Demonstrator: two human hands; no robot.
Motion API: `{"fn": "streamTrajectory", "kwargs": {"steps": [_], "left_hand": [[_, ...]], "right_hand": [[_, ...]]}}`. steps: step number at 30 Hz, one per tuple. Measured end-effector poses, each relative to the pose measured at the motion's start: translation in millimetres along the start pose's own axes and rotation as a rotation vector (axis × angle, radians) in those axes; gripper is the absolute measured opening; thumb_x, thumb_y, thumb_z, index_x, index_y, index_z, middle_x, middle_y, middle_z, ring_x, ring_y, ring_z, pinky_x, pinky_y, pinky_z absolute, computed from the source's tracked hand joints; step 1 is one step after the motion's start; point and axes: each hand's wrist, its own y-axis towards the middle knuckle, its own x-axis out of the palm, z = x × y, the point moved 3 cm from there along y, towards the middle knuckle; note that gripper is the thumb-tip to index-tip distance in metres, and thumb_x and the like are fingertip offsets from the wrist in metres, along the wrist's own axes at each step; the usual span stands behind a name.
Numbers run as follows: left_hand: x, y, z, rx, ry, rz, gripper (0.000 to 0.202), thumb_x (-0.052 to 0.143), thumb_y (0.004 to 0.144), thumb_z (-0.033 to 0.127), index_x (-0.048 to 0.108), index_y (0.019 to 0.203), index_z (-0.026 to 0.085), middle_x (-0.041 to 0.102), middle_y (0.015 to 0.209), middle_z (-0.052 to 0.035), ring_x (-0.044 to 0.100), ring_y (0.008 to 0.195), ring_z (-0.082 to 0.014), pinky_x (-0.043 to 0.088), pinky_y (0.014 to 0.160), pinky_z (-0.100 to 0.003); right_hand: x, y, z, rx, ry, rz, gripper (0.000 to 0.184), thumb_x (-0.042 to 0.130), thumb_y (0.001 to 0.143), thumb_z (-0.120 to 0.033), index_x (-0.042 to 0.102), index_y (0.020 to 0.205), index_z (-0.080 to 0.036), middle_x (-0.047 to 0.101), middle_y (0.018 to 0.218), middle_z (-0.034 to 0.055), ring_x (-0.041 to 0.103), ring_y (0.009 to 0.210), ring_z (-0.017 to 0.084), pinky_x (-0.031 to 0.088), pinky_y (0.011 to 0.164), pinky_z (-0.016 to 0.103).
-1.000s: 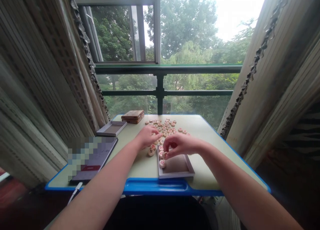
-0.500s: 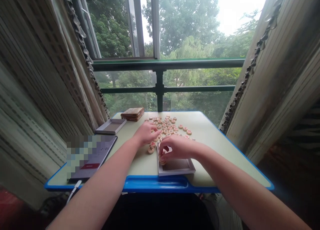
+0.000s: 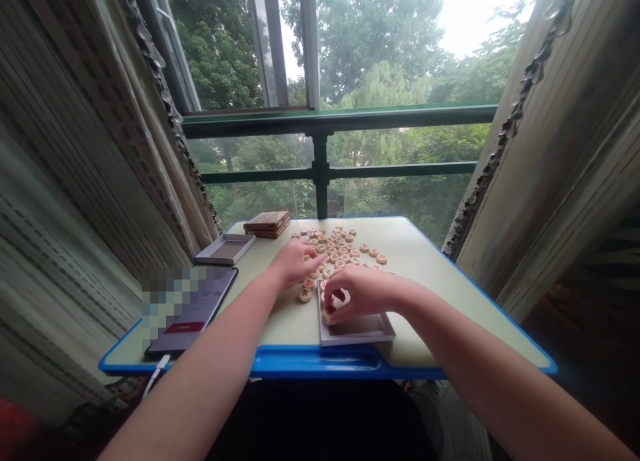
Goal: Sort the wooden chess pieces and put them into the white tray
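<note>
Round wooden Chinese chess pieces (image 3: 340, 264), marked in red and black, lie scattered across the middle of the pale table. My left hand (image 3: 297, 262) rests palm down at the left of them, fingers stretched out and apart over the pieces. Just below it, two pieces (image 3: 305, 293) lie near the box. My right hand (image 3: 357, 289) reaches into a shallow open box (image 3: 360, 339) at the near edge. Its thumb and fingers are closed around a chess piece (image 3: 329, 316) against the box's left wall; the fingers partly cover it.
A second shallow box part (image 3: 225, 249) sits at the far left, beside a brown folded board (image 3: 267, 224). A tablet or phone (image 3: 195, 314) with a white cable (image 3: 156, 374) lies at the left. The table (image 3: 465, 314) has a blue rim and front groove (image 3: 317, 359). Curtains flank the window.
The view has shifted slightly, so the table sits a little higher and farther right. Both hands stay nearly in place, with the right one still at the box's left side.
</note>
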Motion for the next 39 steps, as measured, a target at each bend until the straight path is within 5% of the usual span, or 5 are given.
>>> {"fn": "streamTrajectory", "kwargs": {"steps": [10,14,21,29,39], "left_hand": [[0.0,0,-2,0.0,0.022,0.001,0.034,0.053,0.079,0.044,0.07,0.065,0.018,0.066,0.078,-0.0059,0.057,0.084,-0.0205,0.046,0.077,-0.031],[0.4,0,-3,0.0,0.034,-0.013,0.032,0.052,0.079,0.041,0.071,0.067,0.018,0.067,0.08,-0.0055,0.057,0.083,-0.0198,0.045,0.078,-0.031],[4.1,0,-6,-0.004,-0.006,0.003,0.025,0.054,0.077,0.035,0.073,0.079,0.019,0.067,0.092,-0.007,0.057,0.093,-0.0223,0.044,0.086,-0.035],[0.7,-1,2,0.013,-0.206,-0.105,0.026,0.058,0.073,0.037,0.072,0.064,0.017,0.065,0.083,-0.0051,0.058,0.081,-0.0176,0.045,0.077,-0.029],[4.8,-6,12,0.01,-0.302,-0.288,0.025,0.06,0.069,0.036,0.072,0.064,0.015,0.064,0.08,-0.0055,0.058,0.077,-0.0175,0.043,0.069,-0.026]], "right_hand": [[-4,-2,-4,0.038,-0.015,0.014,0.023,0.071,0.069,-0.039,0.069,0.078,-0.018,0.054,0.065,-0.0024,0.045,0.057,0.008,0.03,0.052,0.02],[-13,-3,0,0.018,-0.047,0.148,0.023,0.061,0.078,-0.037,0.067,0.076,-0.015,0.054,0.062,-0.0015,0.044,0.055,0.008,0.03,0.052,0.021],[-43,-12,66,0.54,-0.298,0.596,0.025,0.046,0.082,-0.02,0.068,0.095,-0.017,0.068,0.09,0.0069,0.058,0.08,0.016,0.038,0.068,0.023],[-31,-19,120,0.98,-0.287,0.396,0.027,0.056,0.077,-0.03,0.071,0.096,-0.017,0.069,0.101,0.012,0.061,0.094,0.023,0.042,0.07,0.026],[-24,-17,134,0.973,-0.136,0.479,0.027,0.06,0.073,-0.03,0.069,0.094,-0.017,0.071,0.09,0.0093,0.063,0.081,0.019,0.04,0.06,0.023]]}}
